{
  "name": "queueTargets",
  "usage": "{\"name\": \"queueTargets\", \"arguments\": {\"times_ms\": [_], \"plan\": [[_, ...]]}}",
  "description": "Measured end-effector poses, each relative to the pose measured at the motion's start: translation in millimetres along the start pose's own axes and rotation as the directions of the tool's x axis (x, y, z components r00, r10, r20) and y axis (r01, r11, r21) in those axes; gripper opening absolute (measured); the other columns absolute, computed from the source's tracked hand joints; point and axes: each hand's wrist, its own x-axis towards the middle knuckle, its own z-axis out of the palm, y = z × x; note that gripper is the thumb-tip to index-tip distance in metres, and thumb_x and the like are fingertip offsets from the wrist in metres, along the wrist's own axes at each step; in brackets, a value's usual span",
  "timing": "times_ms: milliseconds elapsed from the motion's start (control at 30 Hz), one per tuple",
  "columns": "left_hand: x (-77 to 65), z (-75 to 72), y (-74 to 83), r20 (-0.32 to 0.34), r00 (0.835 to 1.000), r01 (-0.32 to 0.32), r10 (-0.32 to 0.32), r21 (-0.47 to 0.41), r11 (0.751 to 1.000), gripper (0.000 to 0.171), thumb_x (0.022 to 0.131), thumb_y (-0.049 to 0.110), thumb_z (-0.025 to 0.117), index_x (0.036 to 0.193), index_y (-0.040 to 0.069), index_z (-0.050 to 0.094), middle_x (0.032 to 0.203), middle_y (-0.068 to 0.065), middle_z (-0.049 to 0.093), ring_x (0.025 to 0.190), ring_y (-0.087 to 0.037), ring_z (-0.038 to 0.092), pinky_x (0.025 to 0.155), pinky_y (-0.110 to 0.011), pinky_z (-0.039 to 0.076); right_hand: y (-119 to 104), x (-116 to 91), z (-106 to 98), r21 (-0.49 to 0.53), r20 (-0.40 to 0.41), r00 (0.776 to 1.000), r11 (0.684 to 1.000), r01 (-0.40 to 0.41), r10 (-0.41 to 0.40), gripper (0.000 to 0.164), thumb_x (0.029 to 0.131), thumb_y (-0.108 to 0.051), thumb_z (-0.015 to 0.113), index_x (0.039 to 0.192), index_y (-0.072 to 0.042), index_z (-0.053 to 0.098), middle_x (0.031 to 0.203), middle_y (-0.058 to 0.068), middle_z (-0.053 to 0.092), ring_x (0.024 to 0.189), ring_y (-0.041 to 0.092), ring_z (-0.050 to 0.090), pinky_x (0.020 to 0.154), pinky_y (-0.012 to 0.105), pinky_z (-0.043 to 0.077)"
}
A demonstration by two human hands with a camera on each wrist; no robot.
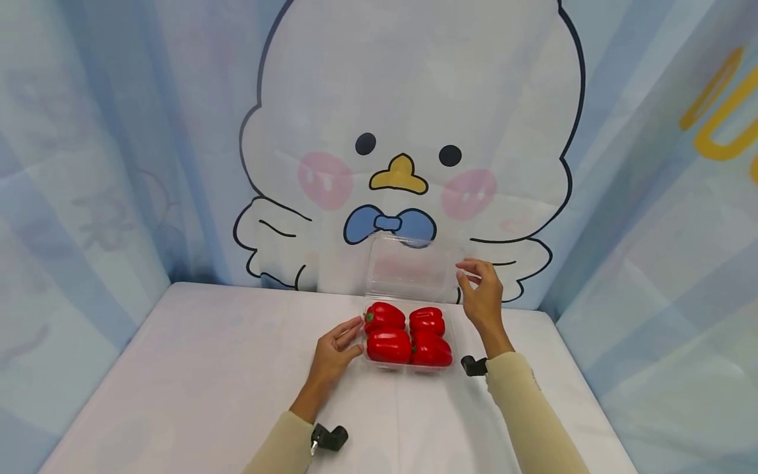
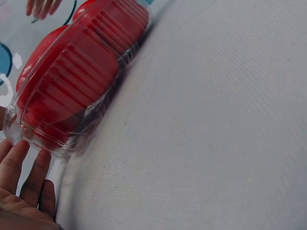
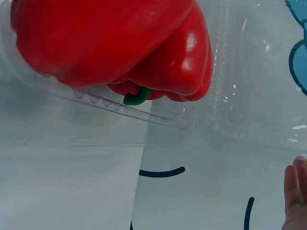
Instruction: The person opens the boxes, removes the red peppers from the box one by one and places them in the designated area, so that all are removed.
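Left hand [image 1: 334, 355]: fingers fairly straight, slightly spread, tips against the left wall of the clear container [image 3: 158, 116]; bracing it lightly, no full grasp seen.
Right hand [image 1: 482, 293]: raised by the right edge of the clear lid [image 1: 411, 263]; thumb and forefinger bent, narrow gap between, nothing plainly held. Contact with lid: cannot tell.
Container: on the white table [image 1: 177, 375], near the back edge, between the 2 hands.
Red bell peppers [image 1: 387, 345]: 4, all inside, 2 at the back and 2 in front, packed close. Green stem [image 3: 138, 97] shows on 1 in the right wrist view.
Lid: up from the container's far side, in front of the bird drawing [image 1: 414, 99] on the backdrop.
Packing: looks done; 4 peppers in, none seen outside.
Closing: lid not down over the peppers, so the cover appears to be what is left.
Hard to make out: lid's clear edges, faint against the drawing; whether it leans on the backdrop.
Cut off: left thumb, mostly out of the left wrist view; right hand, only a few fingers at the right wrist view's edge.
Hidden: pepper undersides and container floor.
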Motion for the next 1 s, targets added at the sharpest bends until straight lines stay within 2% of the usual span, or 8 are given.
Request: {"name": "queueTargets", "arguments": {"times_ms": [133, 400, 600, 833, 1000], "plan": [[-0.5, 0.5, -0.6, 0.001, 1.0, 0.005, -0.005, -0.01, 1.0, 0.058, 0.095, -0.003, 0.07, 0.151, 0.005, 0.058, 0.153, -0.013, 0.061, 0.149, -0.031, 0.054, 0.117, -0.039, 0.045, 6.8, -2.7, 1.5, 0.011, 0.046, 0.999, 1.0, -0.03, 0.029, 0.025, 0.102, -0.002, 0.067, 0.126, -0.005, 0.069, 0.137, 0.014, 0.064, 0.128, 0.03, 0.065, 0.109, 0.047, 0.059], [0.5, 0.8, -1.7, 0.005, 1.0, -0.022, 0.022, -0.003, 1.0, 0.058, 0.094, -0.006, 0.069, 0.15, 0.002, 0.058, 0.152, -0.016, 0.061, 0.148, -0.033, 0.054, 0.117, -0.038, 0.045, 17.6, -8.0, 5.7, -0.05, 0.148, 0.984, 0.995, -0.089, 0.096, 0.037, 0.103, -0.008, 0.067, 0.14, -0.012, 0.061, 0.147, 0.012, 0.06, 0.138, 0.031, 0.06, 0.115, 0.048, 0.055], [0.8, 1.4, -2.1, -0.006, 1.0, -0.025, 0.025, 0.012, 1.0, 0.057, 0.094, -0.007, 0.069, 0.149, 0.003, 0.059, 0.152, -0.014, 0.061, 0.148, -0.03, 0.053, 0.119, -0.038, 0.044, 23.0, -11.4, 7.5, -0.075, 0.213, 0.972, 0.994, -0.085, 0.099, 0.044, 0.103, -0.006, 0.067, 0.145, -0.01, 0.057, 0.153, 0.016, 0.056, 0.143, 0.036, 0.058, 0.116, 0.053, 0.053], [1.3, 1.5, -3.3, -0.007, 1.0, -0.021, 0.021, 0.026, 0.999, 0.057, 0.095, -0.005, 0.07, 0.15, 0.005, 0.059, 0.152, -0.013, 0.062, 0.148, -0.029, 0.054, 0.118, -0.038, 0.044, 22.6, -19.5, 6.2, -0.123, 0.227, 0.964, 0.986, -0.11, 0.136, 0.048, 0.102, -0.009, 0.07, 0.148, -0.015, 0.055, 0.154, 0.018, 0.053, 0.143, 0.039, 0.056, 0.116, 0.057, 0.052], [2.3, 1.2, -3.3, -0.009, 1.0, -0.021, 0.022, 0.028, 0.999, 0.057, 0.095, -0.005, 0.071, 0.15, 0.005, 0.06, 0.152, -0.012, 0.062, 0.148, -0.029, 0.054, 0.117, -0.038, 0.045, 19.8, -25.8, 4.4, -0.132, 0.233, 0.965, 0.987, -0.09, 0.119, 0.05, 0.101, -0.011, 0.072, 0.148, -0.016, 0.056, 0.153, 0.018, 0.053, 0.14, 0.042, 0.057, 0.114, 0.058, 0.053]]}}
